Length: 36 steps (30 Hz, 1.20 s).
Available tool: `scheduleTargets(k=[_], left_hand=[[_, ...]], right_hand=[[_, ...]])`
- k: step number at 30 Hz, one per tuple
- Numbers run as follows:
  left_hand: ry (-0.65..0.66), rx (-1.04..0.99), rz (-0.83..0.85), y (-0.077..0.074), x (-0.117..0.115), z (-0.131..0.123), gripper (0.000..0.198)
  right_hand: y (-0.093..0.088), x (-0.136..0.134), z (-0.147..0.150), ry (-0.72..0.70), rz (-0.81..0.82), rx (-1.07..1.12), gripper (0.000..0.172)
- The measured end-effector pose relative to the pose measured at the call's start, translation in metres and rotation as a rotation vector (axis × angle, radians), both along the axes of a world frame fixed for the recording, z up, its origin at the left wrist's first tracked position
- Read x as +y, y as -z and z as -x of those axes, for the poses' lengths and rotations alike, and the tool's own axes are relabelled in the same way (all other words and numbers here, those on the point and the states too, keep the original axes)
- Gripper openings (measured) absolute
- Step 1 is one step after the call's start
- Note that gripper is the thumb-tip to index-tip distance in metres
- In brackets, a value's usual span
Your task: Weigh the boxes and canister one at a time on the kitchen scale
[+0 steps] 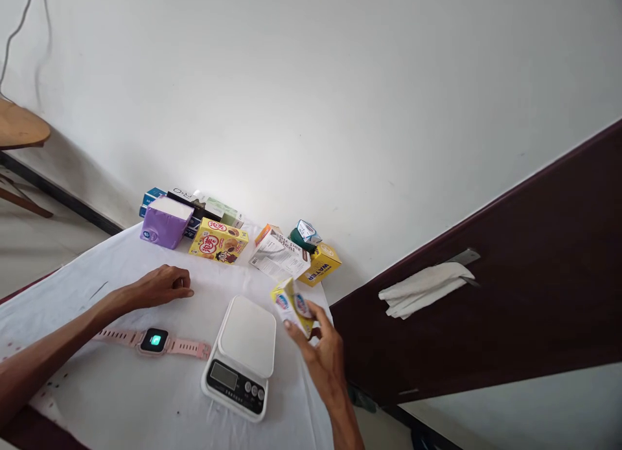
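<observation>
My right hand [323, 346] grips a small yellow and white carton [293, 306] between thumb and fingers. The carton is tilted, above the table's right side and just right of a white digital kitchen scale [247, 337]. Nothing lies on the scale's platform, and its display looks dark. On the cloth at the left rests my left hand [165, 285], fingers curled in and no object visible in them. Below that hand, a smartwatch [154, 340] with a pink strap lies flat, its screen lit, the strap's end close to the scale.
Along the back stand a purple pack [166, 225], a yellow snack box [218, 241], a white and grey box [280, 256] and a yellow box [321, 265]. White cloth [121, 398] covers the table. A white towel [427, 289] hangs on the dark door at the right.
</observation>
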<state>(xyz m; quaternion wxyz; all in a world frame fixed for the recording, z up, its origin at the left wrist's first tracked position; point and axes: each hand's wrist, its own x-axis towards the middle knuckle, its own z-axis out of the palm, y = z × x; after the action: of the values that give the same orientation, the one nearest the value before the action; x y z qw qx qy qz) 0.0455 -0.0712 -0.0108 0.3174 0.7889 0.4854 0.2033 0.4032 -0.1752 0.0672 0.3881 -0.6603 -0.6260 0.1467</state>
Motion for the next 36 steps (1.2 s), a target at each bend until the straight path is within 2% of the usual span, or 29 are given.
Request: scheduleTargets(k=[4,7,10,14,18,23,27,32,36], left_hand=[[-0.126,0.033,-0.032,0.011,0.000,-0.006,0.021],[-0.136,0.055,-0.027,0.014,-0.001,-0.008,0.019],[-0.113,0.072,-0.020,0.017,0.004,-0.008,0.020],[-0.105,0.074,-0.021,0.022,0.011,-0.009,0.021],[-0.100,0.070,-0.018,0.026,0.014,-0.011,0.023],[-0.103,0.076,-0.016,0.028,0.016,-0.011,0.024],[-0.097,0.067,-0.015,0.028,0.017,-0.010,0.024],[-0.101,0.053,-0.016,0.024,0.016,-0.011,0.024],[-0.106,0.049,-0.015,0.019,0.013,-0.011,0.021]], right_hand=[[-0.036,0.049,-0.024,0.220,-0.164,-0.106,0.079],[-0.059,0.095,-0.051,0.399,-0.262,-0.194,0.081],[-0.073,0.143,-0.083,0.576,-0.204,-0.212,0.076],[-0.075,0.197,-0.114,0.695,-0.097,-0.217,0.066],[-0.065,0.231,-0.125,0.749,0.026,-0.226,0.060],[-0.053,0.257,-0.126,0.739,0.131,-0.282,0.057],[-0.044,0.264,-0.121,0.710,0.159,-0.338,0.060],[-0.044,0.254,-0.115,0.660,0.145,-0.362,0.067],[-0.052,0.237,-0.104,0.635,0.046,-0.389,0.079]])
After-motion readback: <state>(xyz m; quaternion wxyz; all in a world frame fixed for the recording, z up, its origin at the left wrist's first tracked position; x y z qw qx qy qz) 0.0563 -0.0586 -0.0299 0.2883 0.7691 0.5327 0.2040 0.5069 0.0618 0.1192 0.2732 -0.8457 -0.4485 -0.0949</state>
